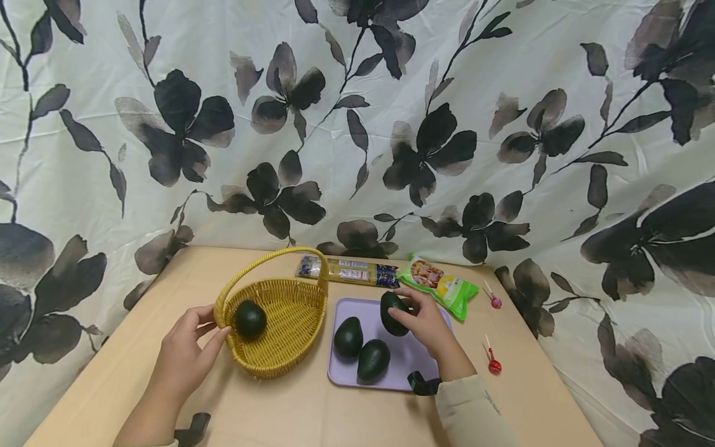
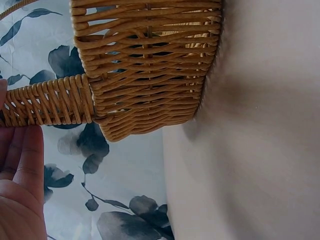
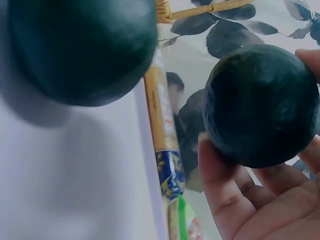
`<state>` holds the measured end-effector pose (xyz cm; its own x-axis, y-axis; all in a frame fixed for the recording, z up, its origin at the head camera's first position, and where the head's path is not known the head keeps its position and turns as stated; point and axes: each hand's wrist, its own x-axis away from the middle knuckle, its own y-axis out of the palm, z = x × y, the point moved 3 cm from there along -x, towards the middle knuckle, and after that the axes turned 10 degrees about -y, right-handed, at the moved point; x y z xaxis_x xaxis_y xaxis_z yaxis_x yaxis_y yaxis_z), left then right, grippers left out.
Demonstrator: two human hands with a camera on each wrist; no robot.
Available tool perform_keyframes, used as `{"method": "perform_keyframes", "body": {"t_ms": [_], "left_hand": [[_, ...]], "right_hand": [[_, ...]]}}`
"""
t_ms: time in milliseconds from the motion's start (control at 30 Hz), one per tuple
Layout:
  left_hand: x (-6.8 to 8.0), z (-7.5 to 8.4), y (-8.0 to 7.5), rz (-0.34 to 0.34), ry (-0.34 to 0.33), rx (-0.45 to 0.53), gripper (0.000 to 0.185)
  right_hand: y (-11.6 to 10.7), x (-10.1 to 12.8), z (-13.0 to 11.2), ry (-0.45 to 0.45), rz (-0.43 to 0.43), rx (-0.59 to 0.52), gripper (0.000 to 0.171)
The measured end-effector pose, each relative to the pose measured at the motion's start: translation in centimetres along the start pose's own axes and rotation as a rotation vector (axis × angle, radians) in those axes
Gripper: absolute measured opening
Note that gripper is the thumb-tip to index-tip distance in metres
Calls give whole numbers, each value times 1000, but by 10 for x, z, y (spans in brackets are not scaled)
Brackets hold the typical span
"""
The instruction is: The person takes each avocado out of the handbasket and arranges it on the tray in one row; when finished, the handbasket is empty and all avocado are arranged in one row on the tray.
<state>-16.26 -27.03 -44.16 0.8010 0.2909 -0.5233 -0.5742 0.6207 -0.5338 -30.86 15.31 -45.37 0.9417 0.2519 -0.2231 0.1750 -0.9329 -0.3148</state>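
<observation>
A yellow wicker basket [image 1: 279,363] stands on the left of the table, one avocado [image 1: 250,319] inside it near the handle's base. My left hand [image 1: 187,351] pinches the basket handle [image 2: 50,101] low down, thumb on one side and fingers on the other. Over a lilac tray [image 1: 410,363], my right hand [image 1: 427,323] grips another avocado [image 1: 393,313] between thumb and fingers. The right wrist view shows this avocado [image 3: 262,105] up off the tray surface. Two more avocados lie on the tray, one at its left side [image 1: 349,338] and one closer to me [image 1: 373,361].
Behind the tray lies a long pack of noodle-like sticks [image 1: 352,271], with a green snack bag [image 1: 441,282] to its right. Two lollipops, one pink [image 1: 495,302] and one red [image 1: 494,366], lie at the right. A floral cloth [image 1: 357,124] hangs behind the table.
</observation>
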Motion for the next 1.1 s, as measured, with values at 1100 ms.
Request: {"method": "perform_keyframes", "body": {"t_ms": [1100], "left_hand": [[-2,-2,1,12,22,31,49]], "right_hand": [[5,28,50,115,95,86,42]]}}
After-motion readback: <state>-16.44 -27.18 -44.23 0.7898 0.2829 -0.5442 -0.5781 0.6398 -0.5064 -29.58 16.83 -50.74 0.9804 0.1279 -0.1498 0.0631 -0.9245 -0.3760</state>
